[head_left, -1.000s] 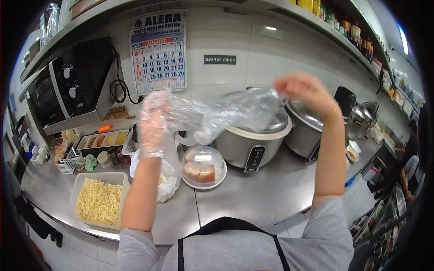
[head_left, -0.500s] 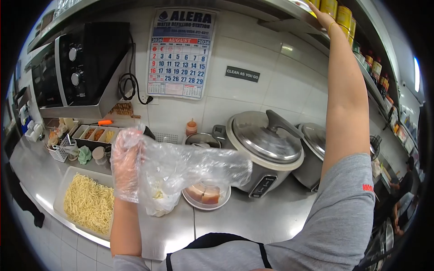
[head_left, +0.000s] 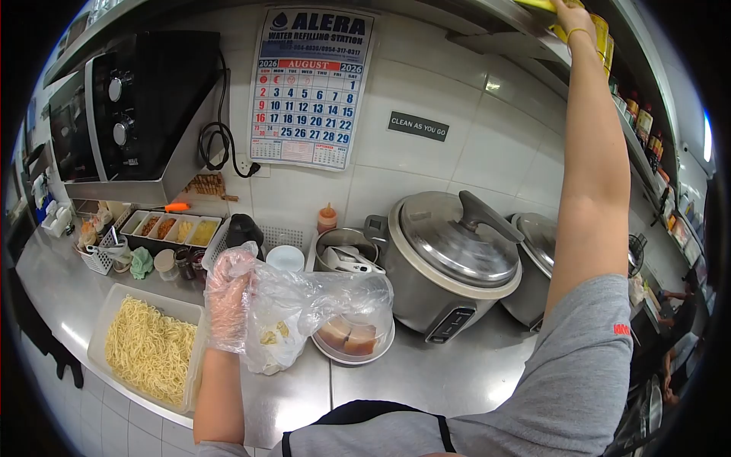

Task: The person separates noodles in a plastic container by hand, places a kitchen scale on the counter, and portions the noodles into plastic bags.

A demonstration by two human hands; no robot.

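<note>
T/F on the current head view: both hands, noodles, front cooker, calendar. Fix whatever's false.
1. The left hand is covered by clear plastic. True.
2. The right hand is in the noodles. False: it is up at the shelf, by yellow containers.
3. The noodles lie in a rectangular tub. True.
4. The lid of the front cooker is off. False: it sits on top.
5. The wall calendar shows August 2026. True.
</note>
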